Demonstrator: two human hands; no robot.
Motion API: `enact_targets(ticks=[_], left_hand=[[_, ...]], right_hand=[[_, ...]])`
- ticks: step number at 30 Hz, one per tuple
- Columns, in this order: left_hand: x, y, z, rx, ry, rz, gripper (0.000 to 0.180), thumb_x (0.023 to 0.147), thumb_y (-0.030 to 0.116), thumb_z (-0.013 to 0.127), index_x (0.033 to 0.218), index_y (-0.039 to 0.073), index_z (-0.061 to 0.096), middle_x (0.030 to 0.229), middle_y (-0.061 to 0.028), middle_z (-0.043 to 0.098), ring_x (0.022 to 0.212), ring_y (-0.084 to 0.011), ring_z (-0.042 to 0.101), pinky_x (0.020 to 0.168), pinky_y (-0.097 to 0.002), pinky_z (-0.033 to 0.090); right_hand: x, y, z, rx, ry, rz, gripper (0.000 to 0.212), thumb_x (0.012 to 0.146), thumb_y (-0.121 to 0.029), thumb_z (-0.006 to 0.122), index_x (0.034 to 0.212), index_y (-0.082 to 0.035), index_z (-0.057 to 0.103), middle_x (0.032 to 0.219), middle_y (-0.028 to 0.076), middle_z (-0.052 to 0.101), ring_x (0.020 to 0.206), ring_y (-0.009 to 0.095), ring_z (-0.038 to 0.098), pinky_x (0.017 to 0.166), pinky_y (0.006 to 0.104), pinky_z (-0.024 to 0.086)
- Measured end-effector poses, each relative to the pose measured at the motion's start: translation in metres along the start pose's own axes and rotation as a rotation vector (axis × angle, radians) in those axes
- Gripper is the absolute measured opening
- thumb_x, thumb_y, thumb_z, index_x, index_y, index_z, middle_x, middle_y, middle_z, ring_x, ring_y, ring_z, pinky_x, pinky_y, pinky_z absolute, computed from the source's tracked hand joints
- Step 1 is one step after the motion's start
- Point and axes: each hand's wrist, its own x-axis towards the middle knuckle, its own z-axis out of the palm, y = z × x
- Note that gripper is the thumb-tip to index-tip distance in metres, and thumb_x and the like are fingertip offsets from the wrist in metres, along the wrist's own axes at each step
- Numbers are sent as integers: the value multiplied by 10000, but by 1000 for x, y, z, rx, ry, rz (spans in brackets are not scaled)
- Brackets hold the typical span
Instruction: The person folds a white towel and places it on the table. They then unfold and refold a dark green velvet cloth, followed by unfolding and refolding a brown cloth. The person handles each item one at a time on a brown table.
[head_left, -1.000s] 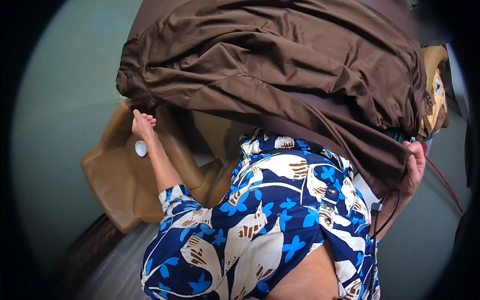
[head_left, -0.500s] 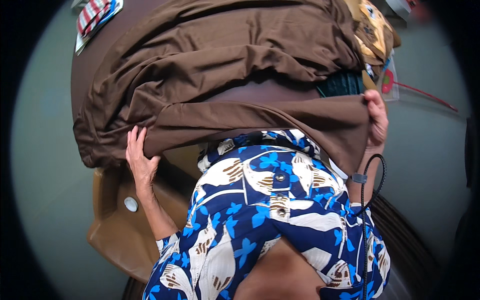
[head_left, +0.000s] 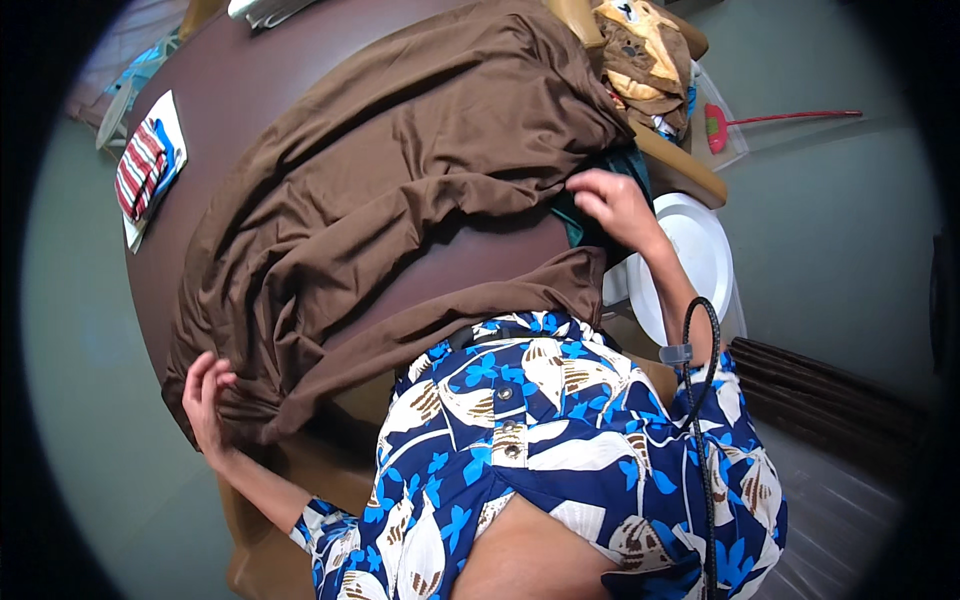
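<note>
A large brown cloth (head_left: 400, 170) lies in loose folds across the dark brown table. Its near strip (head_left: 480, 300) hangs along the edge by my waist, with a bare band of table between. My left hand (head_left: 208, 405) is at the cloth's left end, fingers apart and slightly bent, holding nothing that I can see. At the right side my right hand (head_left: 615, 205) has its fingers loosely curled, thumb and forefinger apart, fingertips at the cloth's edge. Beneath that hand lies a dark green cloth (head_left: 625, 175), partly covered.
A striped folded cloth (head_left: 142, 170) lies on papers at the table's left. On the right are chair arms (head_left: 680, 170), a brown and tan printed cloth (head_left: 640, 60), a round white lid (head_left: 690, 260) and a red-handled swatter (head_left: 718, 128). A tan chair (head_left: 270, 540) stands at lower left.
My right hand has let go of the near strip's corner and moved left to the cloth's farther fold. The strip has dropped. My left hand has shifted left and nearer; the view has turned.
</note>
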Motion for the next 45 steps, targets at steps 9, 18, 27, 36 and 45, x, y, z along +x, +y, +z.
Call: enact_targets(ticks=[9, 18, 27, 36, 45], left_hand=[[164, -36, 15, 807, 332, 284, 517, 732, 272, 604, 1161, 25, 455, 1106, -197, 504, 990, -297, 506, 821, -332, 410], [186, -25, 31, 1078, 440, 269, 298, 752, 270, 570, 981, 80, 554, 962, -138, 577, 887, -301, 547, 761, -370, 423], [207, -4, -50, 916, 1108, 619, 185, 730, 212, 530, 821, 68, 599, 826, -117, 607, 751, -296, 568, 684, -372, 440], [232, -38, -43, 1029, 814, 625, 323, 740, 240, 565, 990, 36, 582, 988, -156, 575, 845, -285, 568, 749, -352, 440], [15, -12, 145, 649, 42, 509, 255, 713, 89, 612, 952, 18, 557, 961, -82, 566, 889, -194, 534, 785, -299, 413]], right_hand=[[59, 94, -17, -453, 529, 341, 623, 617, -375, 671, 1099, -22, 492, 1022, 179, 543, 954, 328, 500, 818, 394, 399], [62, 138, -23, 213, 565, 397, 172, 642, -124, 668, 743, -1, 603, 680, -11, 567, 631, 73, 497, 580, 219, 408], [125, 33, -110, 468, 912, -68, 190, 765, -122, 556, 918, -11, 541, 846, 73, 566, 783, 147, 522, 695, 255, 418], [186, 22, -104, -103, 685, 60, 237, 726, -183, 562, 922, -51, 552, 774, 124, 588, 705, 277, 568, 625, 357, 443], [75, -16, 42, 1003, -180, 430, 196, 811, -169, 528, 883, 10, 559, 781, 128, 614, 625, 173, 619, 538, 237, 498]])
